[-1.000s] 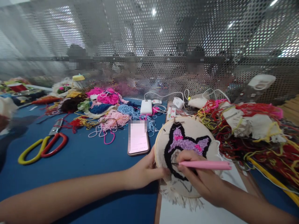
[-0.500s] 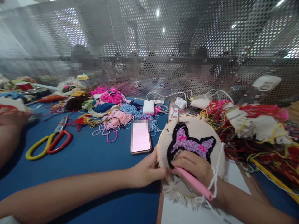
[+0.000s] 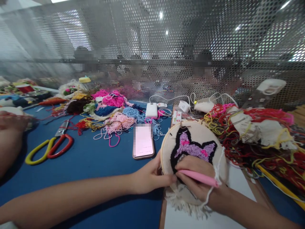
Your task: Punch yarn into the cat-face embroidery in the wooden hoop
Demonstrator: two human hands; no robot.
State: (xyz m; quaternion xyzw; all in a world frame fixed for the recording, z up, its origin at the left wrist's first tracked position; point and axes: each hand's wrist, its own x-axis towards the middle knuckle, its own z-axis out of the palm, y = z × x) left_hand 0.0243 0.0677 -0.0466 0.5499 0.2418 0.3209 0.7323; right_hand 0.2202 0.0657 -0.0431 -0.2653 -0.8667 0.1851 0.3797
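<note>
Right of the phone [image 3: 144,144], the left hand [image 3: 149,178] is clamped on the hoop [image 3: 162,155] and could be pricked by a slip of the pink tool [image 3: 199,176], pinched farther right by the right hand [image 3: 202,190]; loosely looped white yarn [image 3: 217,170] could be snagged.

Blue table [image 3: 95,159], scissors [image 3: 53,142], phone [image 3: 145,143], tangled yarn [image 3: 119,122]

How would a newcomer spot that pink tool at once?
Over the blue table, right of centre, find the round hoop of cream cloth, steadied by the left hand. Across its lower part, the right hand holds the pink tool, a slim rod slanting down to the right. Unlike the tangled pink yarn farther back, it is smooth and straight, with white yarn at its outer end.
</note>
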